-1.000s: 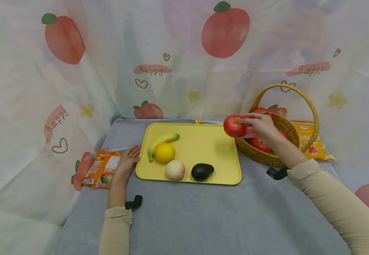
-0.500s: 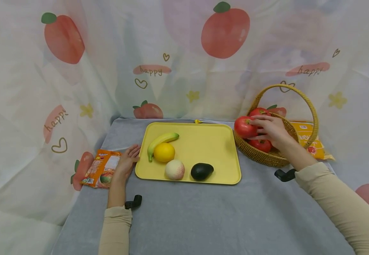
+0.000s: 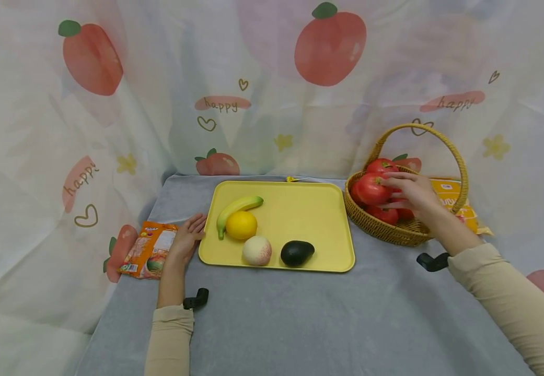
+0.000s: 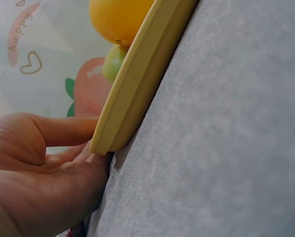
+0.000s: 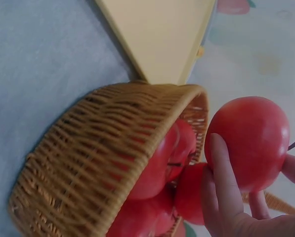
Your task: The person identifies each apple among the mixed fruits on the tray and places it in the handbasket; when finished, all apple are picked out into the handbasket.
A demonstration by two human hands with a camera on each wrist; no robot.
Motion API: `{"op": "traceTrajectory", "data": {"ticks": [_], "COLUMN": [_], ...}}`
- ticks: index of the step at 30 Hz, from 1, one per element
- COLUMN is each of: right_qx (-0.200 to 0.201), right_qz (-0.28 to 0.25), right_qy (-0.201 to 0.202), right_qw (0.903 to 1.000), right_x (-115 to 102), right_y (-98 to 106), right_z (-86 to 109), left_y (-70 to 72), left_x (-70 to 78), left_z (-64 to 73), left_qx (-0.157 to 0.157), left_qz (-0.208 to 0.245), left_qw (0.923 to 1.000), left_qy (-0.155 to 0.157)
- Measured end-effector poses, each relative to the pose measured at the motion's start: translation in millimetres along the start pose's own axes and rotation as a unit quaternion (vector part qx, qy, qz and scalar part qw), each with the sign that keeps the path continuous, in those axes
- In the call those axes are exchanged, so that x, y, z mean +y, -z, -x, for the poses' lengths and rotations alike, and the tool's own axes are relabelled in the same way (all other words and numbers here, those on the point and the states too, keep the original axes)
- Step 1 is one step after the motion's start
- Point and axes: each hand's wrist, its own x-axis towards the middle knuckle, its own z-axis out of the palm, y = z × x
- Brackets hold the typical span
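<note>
My right hand (image 3: 413, 193) holds a red apple (image 3: 373, 189) over the wicker basket (image 3: 384, 234). In the right wrist view, fingers and thumb go round the apple (image 5: 248, 143), its dark stem facing the thumb side, just above the basket's rim (image 5: 152, 158). More red apples (image 5: 149, 173) lie inside that basket. My left hand (image 3: 186, 241) rests at the left edge of the yellow tray (image 3: 295, 214), fingers fairly straight. Seen from the left wrist, the thumb of this hand (image 4: 43, 168) touches the tray's corner (image 4: 122, 108); some fingers are partly hidden behind it.
On the tray lie a banana (image 3: 234, 211), a yellow lemon-like fruit (image 3: 241, 225), a pale peach (image 3: 257, 250) and a dark avocado (image 3: 297, 253). An orange snack packet (image 3: 148, 249) is beside my left hand. A yellow packet (image 3: 448, 193) stands behind the basket, whose tall handle (image 3: 460, 162) arches up.
My right hand has carried the apple rightward, from above the tray's right edge to over the basket's apples. My left hand has stayed at the tray's edge.
</note>
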Motion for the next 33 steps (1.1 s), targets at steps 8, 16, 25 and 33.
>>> {"op": "traceTrajectory", "data": {"ticks": [8,16,25,33], "right_qx": [-0.003,0.018,0.059,0.148], "right_qz": [-0.039,-0.064,-0.009,0.062], "right_qy": [-0.014,-0.039,-0.049,-0.073], "right_qw": [0.9991,0.9970,0.9970,0.9843], "right_x": [0.7,6.0,6.1,9.3], "right_y": [15.9,26.8,30.3,29.3], "right_z": [1.3,1.4,-0.1,-1.4], "left_y": [1.4,-0.6,-1.5,0.9], "left_x": [2.4,1.0,2.2,0.0], "left_z": [0.1,0.0,-2.1,-0.4], "left_qx": [-0.001,0.004,-0.003,0.000], "left_qz": [0.005,0.004,0.009,0.001], "left_qw": [1.0000,1.0000,0.9999,1.0000], "left_qy": [0.002,0.004,-0.007,0.002]}}
